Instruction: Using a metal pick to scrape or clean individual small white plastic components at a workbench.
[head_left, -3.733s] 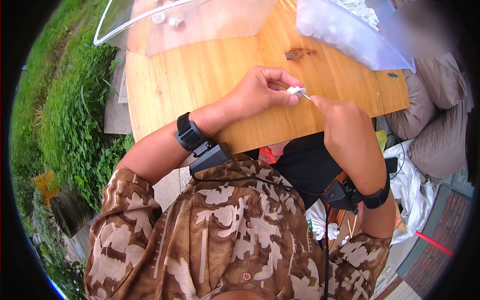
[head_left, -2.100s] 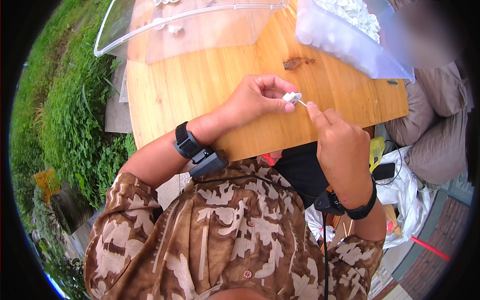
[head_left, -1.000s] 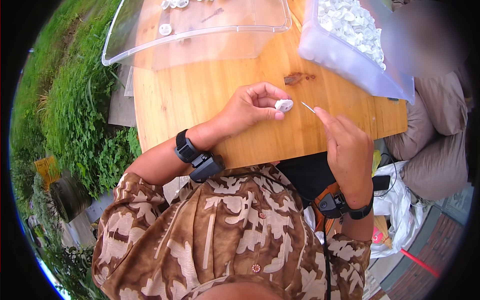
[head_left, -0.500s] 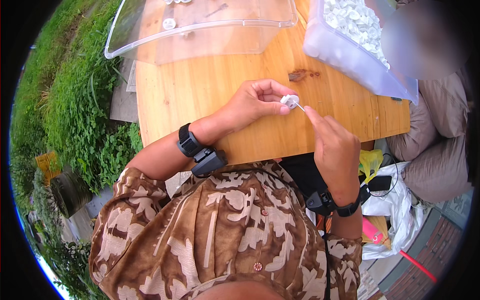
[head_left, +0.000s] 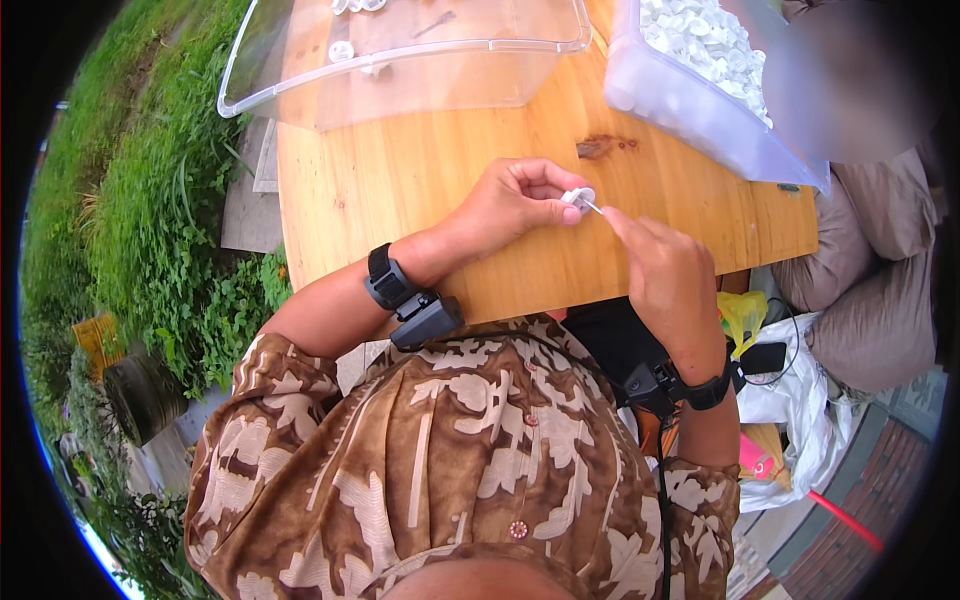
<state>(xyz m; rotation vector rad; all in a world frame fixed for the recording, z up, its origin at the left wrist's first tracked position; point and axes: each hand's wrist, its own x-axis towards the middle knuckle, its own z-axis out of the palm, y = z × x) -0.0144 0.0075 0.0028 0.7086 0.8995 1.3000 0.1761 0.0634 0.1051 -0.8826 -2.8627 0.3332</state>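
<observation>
White piece and thin tool partly out of sight in the hands, clear bin incomplete at top edge

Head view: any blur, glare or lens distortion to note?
Head view: a dark fisheye rim cuts the corners; a smooth blurred patch sits at upper right; a blue-white fringe edges the lower left; light on the wooden table looks soft; the white piece is too small for fine detail.

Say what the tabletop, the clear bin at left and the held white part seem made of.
Tabletop: wood, perhaps varnished; grain shows.
Clear bin: likely smooth plastic; the tabletop shows through its wall.
White part: probably hard plastic, opaque and evenly white; too small to be sure.
</observation>
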